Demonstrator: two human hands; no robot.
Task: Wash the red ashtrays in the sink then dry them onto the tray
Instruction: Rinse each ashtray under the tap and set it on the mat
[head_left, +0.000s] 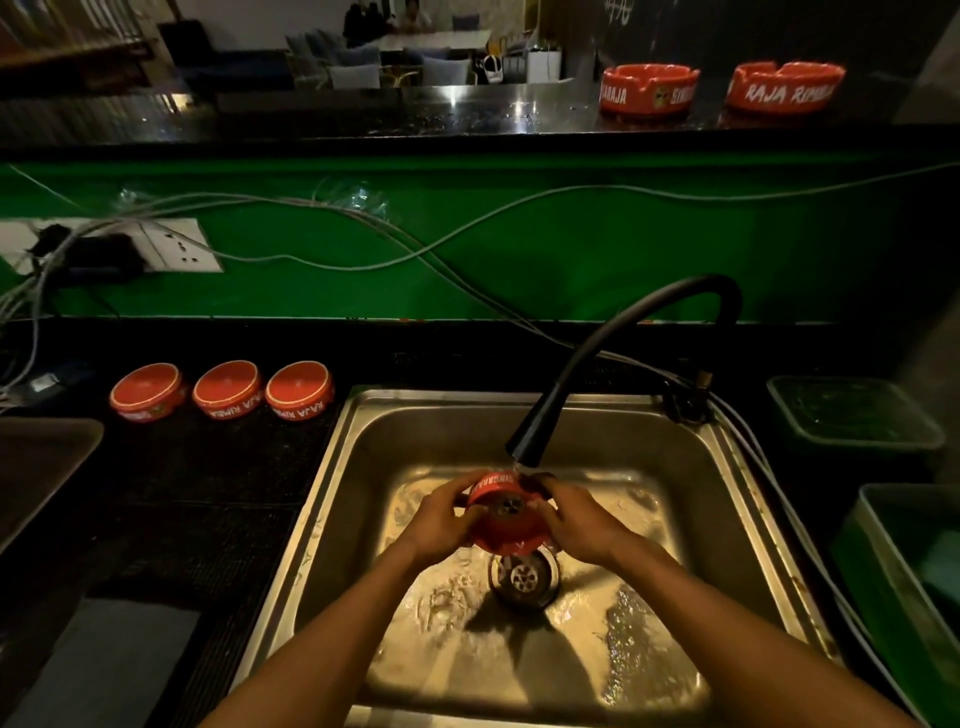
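Both hands, the left hand (441, 519) and right hand (576, 525), wrap their fingers round a red ashtray (506, 519) under the running tap (530, 447), over the sink (727, 519). Best to turn it slowly so water reaches every side.

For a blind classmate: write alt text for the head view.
Both hands, left hand and right hand, hold a red ashtray under the running black faucet over a steel sink. Three ashtrays sit upside down on the left counter; two more stand on the upper ledge.
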